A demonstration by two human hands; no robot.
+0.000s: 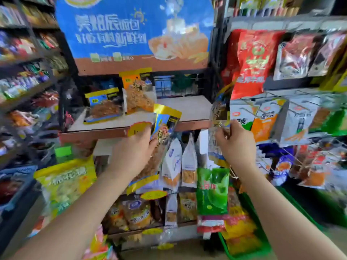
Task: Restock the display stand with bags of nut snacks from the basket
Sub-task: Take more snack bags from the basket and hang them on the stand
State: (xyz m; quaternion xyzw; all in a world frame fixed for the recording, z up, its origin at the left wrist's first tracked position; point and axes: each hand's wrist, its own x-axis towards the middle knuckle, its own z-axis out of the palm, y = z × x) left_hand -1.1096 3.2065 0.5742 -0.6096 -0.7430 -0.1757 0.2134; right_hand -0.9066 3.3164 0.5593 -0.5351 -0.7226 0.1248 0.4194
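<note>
At far left, store shelves (22,87) packed with blurred goods run back along the aisle, and a yellow bag (63,182) leans low beside the display stand (105,131). On the stand's top shelf, a blue-and-yellow nut bag (103,107) lies tilted back, and an orange-topped bag (138,92) stands upright just to its right; a blue header board (116,34) with white lettering rises above them.

The left hand (133,152) reaches forward with the arm extended up from the lower left, fingers curled round a blue-and-yellow snack bag (161,136). That bag's long axis runs roughly upright, leaning slightly right, its yellow top edge at the front lip of the top shelf.

The right hand (235,145) is raised at similar height, pinching a second snack bag (220,117) seen nearly edge-on, long axis vertical, just right of the stand.

Lower tiers hold white pouches (180,162) and a green bag (213,192). A green basket (242,243) of yellow packets sits at lower right, under hooks of hanging packets (300,119).
</note>
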